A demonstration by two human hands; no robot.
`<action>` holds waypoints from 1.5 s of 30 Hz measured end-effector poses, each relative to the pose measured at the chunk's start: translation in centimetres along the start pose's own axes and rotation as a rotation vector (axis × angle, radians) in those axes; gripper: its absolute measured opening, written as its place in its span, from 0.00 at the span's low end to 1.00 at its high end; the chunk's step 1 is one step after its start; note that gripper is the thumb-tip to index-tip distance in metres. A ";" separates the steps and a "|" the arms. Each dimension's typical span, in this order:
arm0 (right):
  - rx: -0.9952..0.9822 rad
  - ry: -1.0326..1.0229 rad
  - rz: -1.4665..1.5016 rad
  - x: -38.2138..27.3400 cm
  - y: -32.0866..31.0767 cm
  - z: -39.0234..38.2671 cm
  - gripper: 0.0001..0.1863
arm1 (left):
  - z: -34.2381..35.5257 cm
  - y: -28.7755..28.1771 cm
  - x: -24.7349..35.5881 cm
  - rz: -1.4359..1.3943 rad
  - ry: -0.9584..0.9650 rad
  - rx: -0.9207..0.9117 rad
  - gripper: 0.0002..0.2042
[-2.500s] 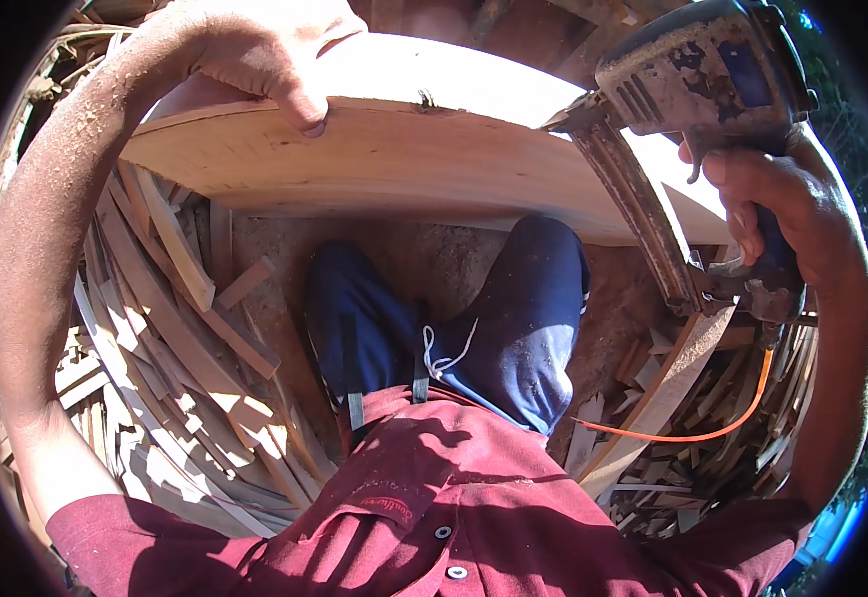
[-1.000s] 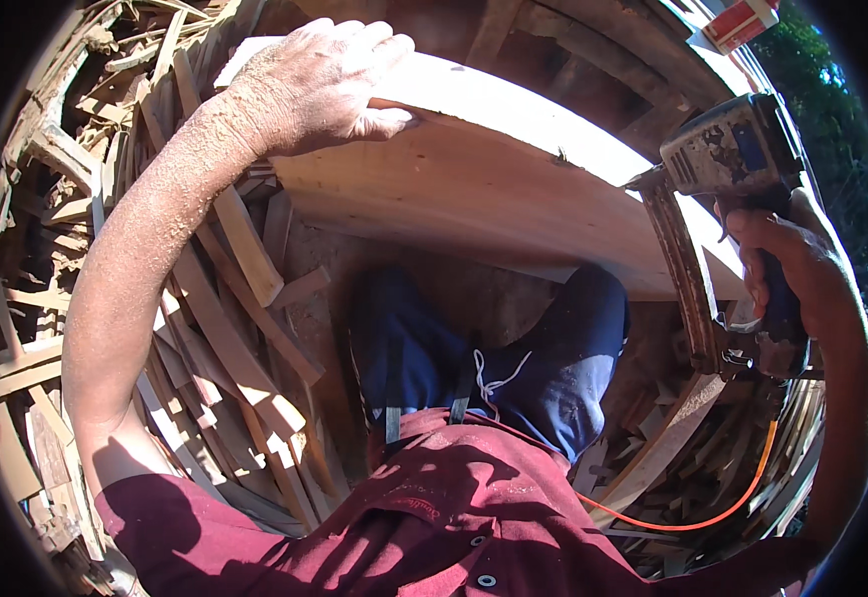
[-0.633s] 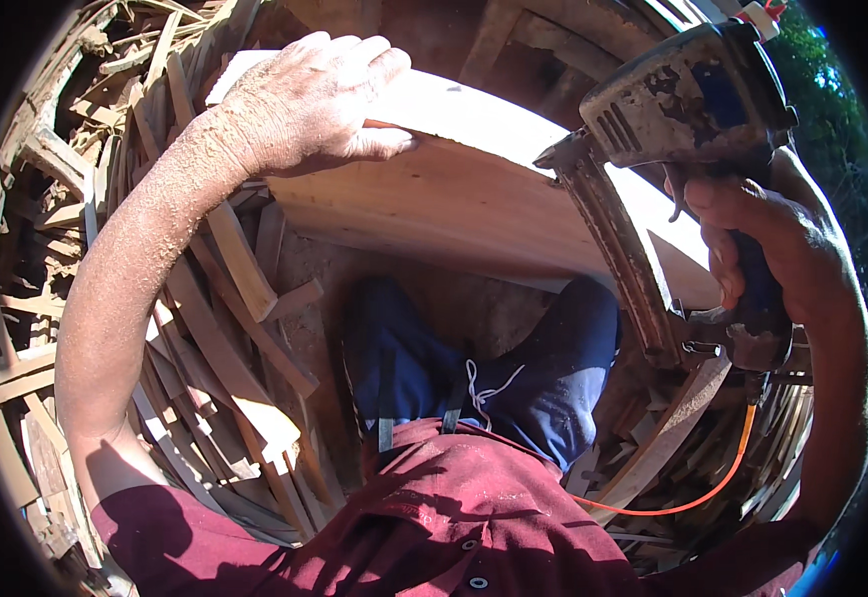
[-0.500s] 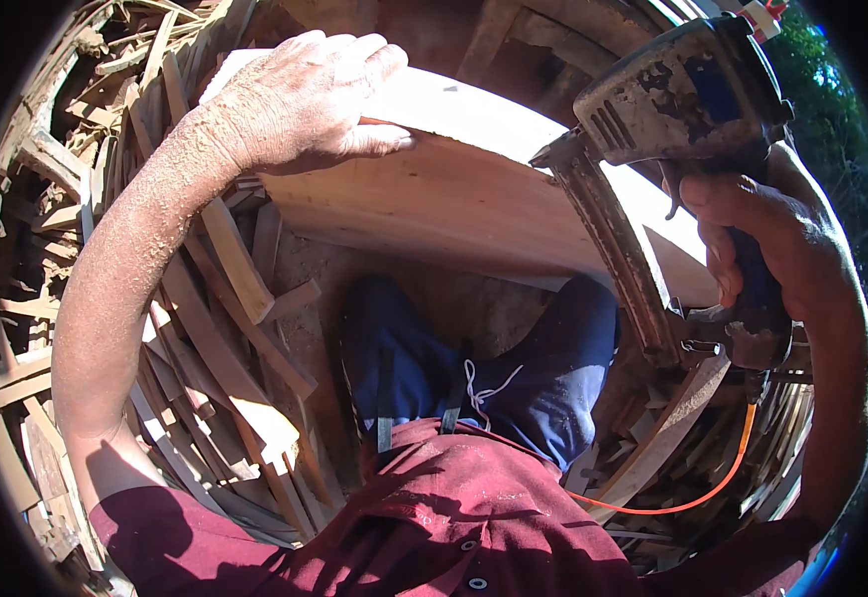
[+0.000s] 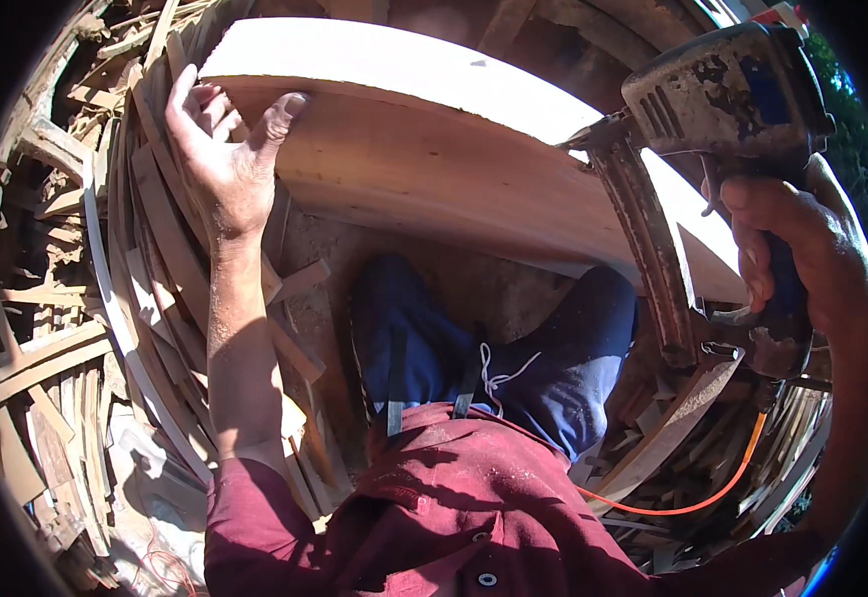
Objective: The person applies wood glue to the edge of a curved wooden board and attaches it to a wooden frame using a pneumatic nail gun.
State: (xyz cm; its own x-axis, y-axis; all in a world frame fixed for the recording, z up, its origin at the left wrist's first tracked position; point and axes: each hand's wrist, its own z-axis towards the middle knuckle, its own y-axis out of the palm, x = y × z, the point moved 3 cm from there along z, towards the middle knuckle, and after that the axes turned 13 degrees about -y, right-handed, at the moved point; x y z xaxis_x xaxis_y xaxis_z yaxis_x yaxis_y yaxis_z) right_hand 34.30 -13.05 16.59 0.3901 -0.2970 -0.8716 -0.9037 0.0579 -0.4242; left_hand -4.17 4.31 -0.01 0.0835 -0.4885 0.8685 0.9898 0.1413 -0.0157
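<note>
Since the picture half a second back, the left hand (image 5: 223,164) has lifted off the top of the pale wooden board (image 5: 424,149) and now sits at the board's left end, fingers spread and half open, thumb tip against the board's front face, gripping nothing firmly. The right hand (image 5: 802,264) is closed tight round the blue grip of the pneumatic nail gun (image 5: 718,109), whose nose rests on the board's upper edge just to the left of that hand; its long rusty magazine (image 5: 648,259) slopes down across the board's front face.

To do this step well, it seems wise for the left hand to press flat again on the board before any shot, since a loosely held board could kick or slide. The gun's nose should sit square on the edge, not tilted, and the left fingers should stay well apart from the nose, as they are now.

Room is tight. Below and to the left of the left hand lies a dense heap of wood offcuts (image 5: 66,328), curving round the person. Under the right hand more scrap strips crowd in, and an orange hose (image 5: 713,497) loops from the gun's base beneath that wrist; it could snag on the strips. The board's far edge sits beyond both hands, and the person's knees in blue trousers (image 5: 514,368) are just beneath it.
</note>
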 end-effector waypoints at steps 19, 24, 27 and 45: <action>0.055 0.011 -0.294 -3.1 2.8 -1.9 0.26 | -0.8 2.5 0.4 -0.107 0.096 -0.148 0.35; 0.068 0.056 -0.308 -2.8 1.7 -2.3 0.28 | -0.6 2.8 0.8 -0.078 0.116 -0.130 0.35; 0.010 0.098 -0.207 -1.2 0.3 -1.9 0.29 | -0.5 2.7 0.7 -0.067 0.097 -0.128 0.36; 0.048 0.026 -0.339 -3.6 2.2 -2.5 0.17 | -0.1 2.2 0.6 -0.072 0.103 -0.145 0.40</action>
State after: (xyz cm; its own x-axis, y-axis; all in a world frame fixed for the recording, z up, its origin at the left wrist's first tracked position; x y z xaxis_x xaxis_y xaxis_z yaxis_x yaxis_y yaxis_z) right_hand 30.48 -14.26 19.44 0.6616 -0.3312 -0.6727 -0.7139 -0.0037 -0.7002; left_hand -1.95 4.22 0.43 0.0159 -0.5798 0.8146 0.9993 -0.0189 -0.0329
